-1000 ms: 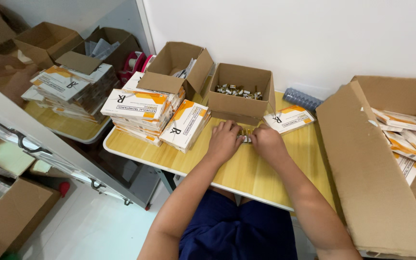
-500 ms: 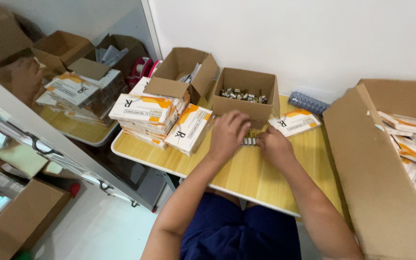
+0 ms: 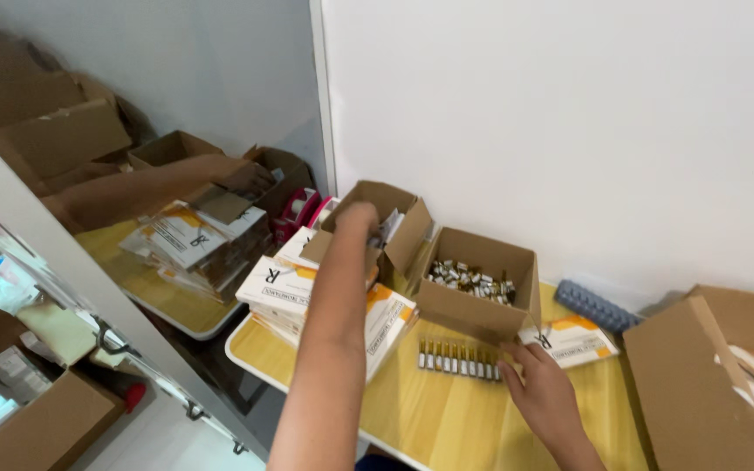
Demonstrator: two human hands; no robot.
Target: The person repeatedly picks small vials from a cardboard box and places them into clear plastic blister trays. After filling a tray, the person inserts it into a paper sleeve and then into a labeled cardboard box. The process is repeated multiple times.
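Far left of the frame: we note another person's arm (image 3: 146, 187) reaching to cardboard boxes beside a second stack of white-and-orange cartons (image 3: 195, 240); not our hands.

Left of centre: our left hand (image 3: 358, 218) is stretched up to the open box (image 3: 383, 222) at the back of the desk (image 3: 447, 419), fingers over the papers inside. Whether that grip is spread or pinching something, we cannot tell.

Centre: a row of small glass ampoules (image 3: 460, 359) lies lined up on the desk, just in front of the box of loose ampoules (image 3: 479, 292).

Right of centre: our right hand (image 3: 541, 392) rests at the row's right end, fingers loosely spread, touching it.

Judgement: one row is laid out; many loose ampoules and flat cartons (image 3: 307, 292) remain.
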